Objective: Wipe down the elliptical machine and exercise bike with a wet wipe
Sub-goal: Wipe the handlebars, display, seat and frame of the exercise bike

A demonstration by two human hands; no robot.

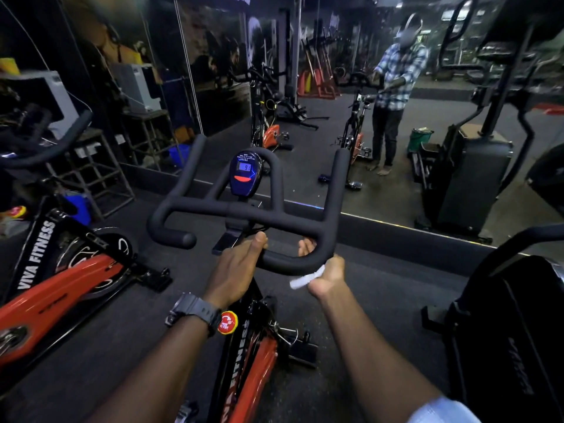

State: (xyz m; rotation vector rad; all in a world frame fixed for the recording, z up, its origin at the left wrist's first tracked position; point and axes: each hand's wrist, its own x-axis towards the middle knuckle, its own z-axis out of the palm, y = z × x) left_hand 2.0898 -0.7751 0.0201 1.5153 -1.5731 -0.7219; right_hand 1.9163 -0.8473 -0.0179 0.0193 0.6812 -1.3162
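A red and black exercise bike [253, 367] stands right below me, its black padded handlebar [244, 212] spread across the middle of the view. My left hand [236, 270] grips the near curved bar left of centre, thumb on top. My right hand [325, 270] wraps the same curved bar from underneath further right and holds a white wet wipe [305, 279] against it. A small blue console [245, 174] with a lit display sits at the handlebar's centre. The black elliptical machine [515, 328] stands at my right.
A second red bike [61, 279] labelled VIVA FITNESS leans at the left. A wall mirror [396, 117] straight ahead reflects me, the bikes and another black machine. Metal stands with boxes [100, 166] fill the far left. Dark rubber floor [381, 285] surrounds the bike.
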